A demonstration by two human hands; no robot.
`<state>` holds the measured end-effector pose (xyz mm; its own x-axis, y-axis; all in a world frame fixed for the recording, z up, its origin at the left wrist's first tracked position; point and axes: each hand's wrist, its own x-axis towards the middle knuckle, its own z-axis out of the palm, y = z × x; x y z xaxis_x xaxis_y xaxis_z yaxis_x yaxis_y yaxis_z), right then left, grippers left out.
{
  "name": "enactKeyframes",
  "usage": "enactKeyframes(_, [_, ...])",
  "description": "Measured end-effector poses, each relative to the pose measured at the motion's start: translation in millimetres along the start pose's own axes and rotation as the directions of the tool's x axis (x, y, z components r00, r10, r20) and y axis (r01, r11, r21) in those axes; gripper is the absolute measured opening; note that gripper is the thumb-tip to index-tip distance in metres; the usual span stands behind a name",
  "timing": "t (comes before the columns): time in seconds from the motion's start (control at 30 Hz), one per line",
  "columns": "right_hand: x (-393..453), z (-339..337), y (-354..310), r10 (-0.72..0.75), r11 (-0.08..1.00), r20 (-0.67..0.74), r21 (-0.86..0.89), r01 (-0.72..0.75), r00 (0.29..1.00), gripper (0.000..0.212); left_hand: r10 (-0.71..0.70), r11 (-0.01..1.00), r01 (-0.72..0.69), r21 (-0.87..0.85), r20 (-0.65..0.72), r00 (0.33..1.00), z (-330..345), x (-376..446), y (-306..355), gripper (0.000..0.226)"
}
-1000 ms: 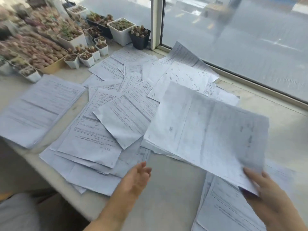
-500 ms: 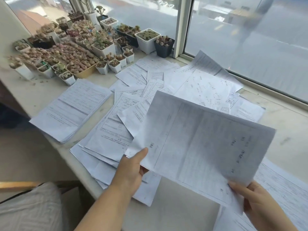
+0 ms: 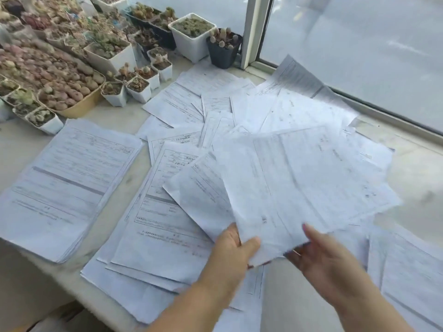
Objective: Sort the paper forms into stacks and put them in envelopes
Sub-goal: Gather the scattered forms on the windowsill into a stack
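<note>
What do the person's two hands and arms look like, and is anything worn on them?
The left hand and the right hand are bare: no gloves, rings or watch in view. Both forearms are uncovered, with no sleeve visible. Fingernails look short; blur hides finer detail.

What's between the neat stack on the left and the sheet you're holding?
Head view: a bare strip of counter, then loose overlapping forms between the neat stack and the held sheet.

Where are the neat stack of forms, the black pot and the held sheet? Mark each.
neat stack of forms (image 3: 64,188), head view, middle of top sheet.
black pot (image 3: 221,56), head view, front wall.
held sheet (image 3: 311,183), head view, centre of page.
</note>
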<state>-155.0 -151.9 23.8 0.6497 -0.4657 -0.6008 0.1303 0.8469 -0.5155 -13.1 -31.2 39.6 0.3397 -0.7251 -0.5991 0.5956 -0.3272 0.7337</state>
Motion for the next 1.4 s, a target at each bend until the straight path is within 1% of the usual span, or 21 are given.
enactKeyframes(0.07, [15,13,18,-0.159,0.979,-0.333,-0.176,0.104,0.929,0.021,0.007,0.987,-0.031,0.159,0.147,0.989,0,2,-8,0.020])
enactKeyframes(0.1, [22,9,19,-0.222,0.963,-0.452,-0.241,0.121,0.864,0.016,0.100,0.951,-0.139,0.275,0.151,0.984,-11,6,-10,0.020])
enactKeyframes(0.13, [27,0,15,-0.266,0.951,-0.520,-0.280,0.132,0.812,0.014,0.258,0.837,-0.289,0.464,0.130,0.957,-27,14,-12,0.025])
enactKeyframes(0.17, [31,-10,8,-0.285,0.946,-0.571,-0.295,0.132,0.770,0.015,0.407,0.609,-0.405,0.682,0.169,0.898,-47,23,-11,0.036])
enactKeyframes(0.2, [31,-18,1,-0.289,0.947,-0.605,-0.296,0.127,0.742,0.021,0.485,0.296,-0.457,0.839,0.280,0.829,-67,33,-14,0.053])
enactKeyframes(0.23, [28,-27,-5,-0.282,0.949,-0.625,-0.293,0.117,0.727,0.025,0.465,0.023,-0.429,0.903,0.371,0.804,-85,43,-18,0.072])
enactKeyframes(0.3, [17,-38,-15,-0.245,0.952,-0.649,-0.302,0.052,0.720,0.023,0.363,-0.208,-0.328,0.921,0.384,0.849,-105,59,-22,0.098])
enactKeyframes(0.4, [0,-48,-20,-0.171,0.951,-0.649,-0.305,-0.048,0.741,0.021,0.383,-0.225,-0.294,0.929,0.362,0.850,-110,75,-24,0.095])
enactKeyframes(0.5, [-13,-51,-20,-0.123,0.946,-0.644,-0.307,-0.108,0.755,0.019,0.465,-0.227,-0.354,0.907,0.420,0.779,-106,81,-16,0.078])
enactKeyframes(0.6, [-24,-55,-21,-0.091,0.926,-0.658,-0.331,-0.179,0.748,0.019,0.492,-0.152,-0.419,0.895,0.436,0.753,-114,88,3,0.064])
enactKeyframes(0.63, [-27,-56,-21,-0.071,0.919,-0.657,-0.336,-0.207,0.751,0.021,0.519,-0.070,-0.420,0.905,0.393,0.759,-117,90,11,0.051])
enactKeyframes(0.7, [-34,-61,-20,-0.017,0.906,-0.655,-0.330,-0.266,0.755,0.028,0.528,0.222,-0.343,0.913,0.183,0.829,-123,95,31,0.039])
enactKeyframes(0.77, [-38,-62,-16,0.045,0.886,-0.648,-0.326,-0.331,0.760,0.033,0.536,0.469,-0.324,0.822,0.027,0.844,-125,97,42,0.059])
enactKeyframes(0.8, [-39,-62,-13,0.065,0.875,-0.636,-0.335,-0.351,0.769,0.030,0.581,0.490,-0.367,0.790,0.017,0.814,-121,93,47,0.063])
enactKeyframes(0.9, [-41,-63,-3,0.069,0.864,-0.617,-0.356,-0.356,0.784,0.029,0.653,0.266,-0.567,0.780,0.287,0.701,-91,68,45,0.042])
enactKeyframes(0.97, [-42,-67,4,0.076,0.872,-0.606,-0.345,-0.348,0.792,0.033,0.605,0.066,-0.650,0.757,0.488,0.629,-70,50,17,0.055])
enactKeyframes(1.07, [-46,-73,12,0.080,0.896,-0.587,-0.311,-0.316,0.806,0.032,0.429,-0.085,-0.688,0.721,0.650,0.627,-33,24,-46,0.067])
enactKeyframes(1.17, [-56,-68,15,0.124,0.966,-0.452,-0.149,-0.212,0.884,0.040,0.299,-0.166,-0.679,0.716,0.692,0.657,3,5,-111,0.055])
enactKeyframes(1.23, [-64,-69,19,0.087,0.962,-0.402,-0.204,-0.182,0.911,0.036,0.273,-0.196,-0.660,0.725,0.687,0.674,22,-4,-139,0.048])
enactKeyframes(1.33, [-69,-89,28,-0.182,0.792,-0.542,-0.575,-0.204,0.820,0.018,0.256,-0.198,-0.612,0.765,0.643,0.721,25,-21,-142,0.067])
enactKeyframes(1.4, [-77,-96,21,-0.234,0.768,-0.583,-0.602,-0.220,0.778,0.015,0.403,-0.167,-0.519,0.839,0.538,0.740,1,-29,-130,0.080])
